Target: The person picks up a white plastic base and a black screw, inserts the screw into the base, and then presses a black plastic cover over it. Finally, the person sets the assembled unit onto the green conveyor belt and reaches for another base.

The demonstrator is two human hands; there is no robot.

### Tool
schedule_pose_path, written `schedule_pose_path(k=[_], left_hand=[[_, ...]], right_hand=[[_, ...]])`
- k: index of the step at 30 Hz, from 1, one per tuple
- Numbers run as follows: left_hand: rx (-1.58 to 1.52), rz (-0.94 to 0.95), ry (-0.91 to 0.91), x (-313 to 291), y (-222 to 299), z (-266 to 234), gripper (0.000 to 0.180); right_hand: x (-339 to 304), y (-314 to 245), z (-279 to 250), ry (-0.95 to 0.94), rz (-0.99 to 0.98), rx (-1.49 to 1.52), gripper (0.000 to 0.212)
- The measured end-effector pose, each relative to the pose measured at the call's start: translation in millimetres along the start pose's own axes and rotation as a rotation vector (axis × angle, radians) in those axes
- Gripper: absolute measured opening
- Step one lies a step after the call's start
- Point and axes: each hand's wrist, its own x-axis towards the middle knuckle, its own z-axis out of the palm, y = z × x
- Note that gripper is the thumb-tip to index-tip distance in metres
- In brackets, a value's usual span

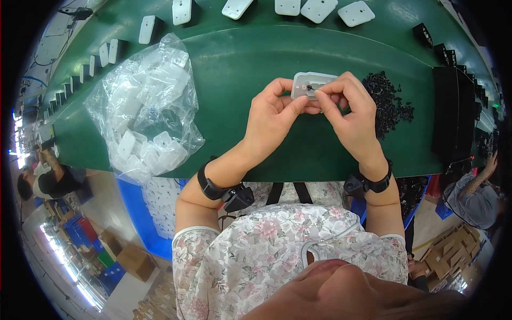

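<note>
A translucent white plastic cover (300, 84), shaped like a shallow rounded tray, is held above the green table. My left hand (276, 111) grips its near left edge between thumb and fingers. At the cover's right part, my right hand (349, 104) pinches a small black part (311, 88) between thumb and forefinger, touching the inside of the cover. The exact shape of that part is too small to make out. Close to my right hand lies a loose pile of small black parts (385, 101). Left of my hands is a clear plastic bag (154, 90) full of similar white covers (168, 149).
Along the far edge of the green table (234, 69) stand several white-topped black housings (314, 9), continuing down the left. A large black box (452, 117) and more black pieces are on the right. Below the table edge sits a blue bin (140, 224). Other people are at both sides.
</note>
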Motion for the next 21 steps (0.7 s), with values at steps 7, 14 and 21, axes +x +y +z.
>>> schedule_pose_path(k=[7, 14, 21], left_hand=[[0.168, 0.308, 0.000, 2, -11, 2, 0.009], [0.221, 0.341, 0.032, 6, -11, -2, 0.005], [0.129, 0.273, -0.025, 3, -4, -1, 0.008]], right_hand=[[0, 7, -7, -0.166, 0.314, 0.360, 0.009], [-5, 9, -1, -0.129, 0.231, 0.326, 0.010], [4, 7, -3, -0.038, 0.056, 0.185, 0.022]])
